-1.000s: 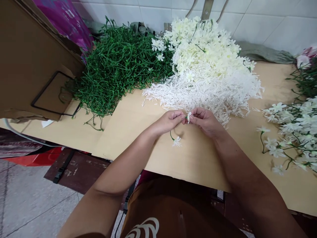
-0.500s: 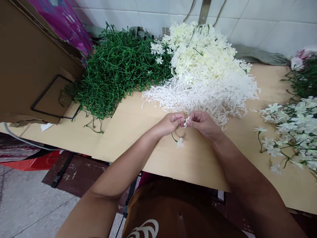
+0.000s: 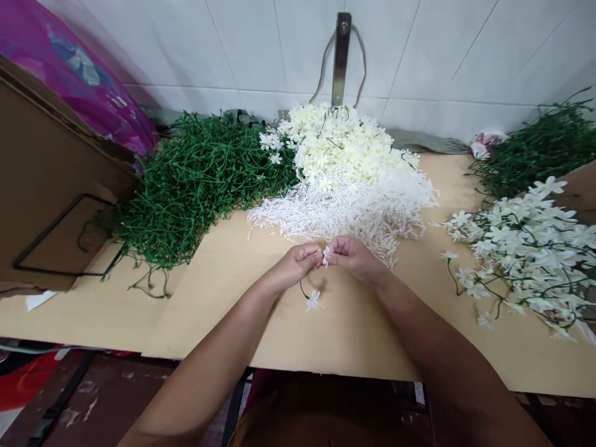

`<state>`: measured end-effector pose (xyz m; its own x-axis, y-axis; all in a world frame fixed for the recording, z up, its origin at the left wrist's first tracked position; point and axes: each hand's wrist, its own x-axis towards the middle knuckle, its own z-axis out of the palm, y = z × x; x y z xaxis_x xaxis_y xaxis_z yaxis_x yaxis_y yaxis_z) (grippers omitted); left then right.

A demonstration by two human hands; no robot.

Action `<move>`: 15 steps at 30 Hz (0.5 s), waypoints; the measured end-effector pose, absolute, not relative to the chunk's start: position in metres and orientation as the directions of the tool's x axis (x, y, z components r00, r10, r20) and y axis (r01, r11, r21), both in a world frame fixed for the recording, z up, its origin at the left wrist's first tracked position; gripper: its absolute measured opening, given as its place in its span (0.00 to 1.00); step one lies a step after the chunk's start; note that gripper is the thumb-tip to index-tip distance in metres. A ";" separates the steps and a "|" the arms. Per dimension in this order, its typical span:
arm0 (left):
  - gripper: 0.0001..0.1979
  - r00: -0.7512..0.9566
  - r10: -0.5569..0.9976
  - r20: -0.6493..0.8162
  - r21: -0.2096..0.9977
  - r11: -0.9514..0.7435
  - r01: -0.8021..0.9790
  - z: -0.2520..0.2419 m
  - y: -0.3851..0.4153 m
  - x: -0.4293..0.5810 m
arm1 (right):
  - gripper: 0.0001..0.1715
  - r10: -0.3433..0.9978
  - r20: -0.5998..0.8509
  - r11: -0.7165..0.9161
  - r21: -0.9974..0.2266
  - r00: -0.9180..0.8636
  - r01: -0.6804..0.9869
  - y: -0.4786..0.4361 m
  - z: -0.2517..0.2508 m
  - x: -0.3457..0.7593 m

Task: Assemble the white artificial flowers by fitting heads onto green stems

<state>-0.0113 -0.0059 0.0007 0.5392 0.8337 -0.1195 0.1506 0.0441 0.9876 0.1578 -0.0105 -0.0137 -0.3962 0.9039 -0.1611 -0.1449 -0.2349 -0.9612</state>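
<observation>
My left hand [image 3: 302, 263] is closed in a pinch on a green plastic flower stem [image 3: 303, 289]. One branch of that stem curves down below the fingers and ends in a white artificial flower [image 3: 313, 300]. Between my two hands a second, small white flower [image 3: 326, 256] shows at the stem's other end. My right hand [image 3: 356, 259] pinches this flower from the right, fingertips almost touching those of the left. Whether a thin white stamen is also in the right fingers is hidden.
Beyond my hands lies a heap of white stamens [image 3: 344, 208], with cream flower heads [image 3: 344, 143] behind. Green stems [image 3: 200, 174] pile up at left beside a cardboard box [image 3: 46, 167]. Assembled white flowers [image 3: 526, 248] and more green stems [image 3: 540, 149] lie at right.
The view has tilted up, so more wall shows and everything sits lower in the picture. Both hands keep their pinch on the stem and flower, with little visible movement.
</observation>
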 end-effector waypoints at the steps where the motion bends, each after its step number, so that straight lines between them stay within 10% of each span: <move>1: 0.22 0.535 0.836 -0.121 0.986 0.040 0.161 0.000 -0.006 -0.011 | 0.24 0.902 -0.163 -0.237 -0.961 -0.400 -0.143 -0.010 -0.014 0.157; 15: 0.26 0.485 0.867 -0.118 0.992 0.081 0.098 -0.003 -0.005 -0.006 | 0.22 0.949 -0.136 -0.131 -0.991 -0.285 0.036 -0.015 -0.002 0.150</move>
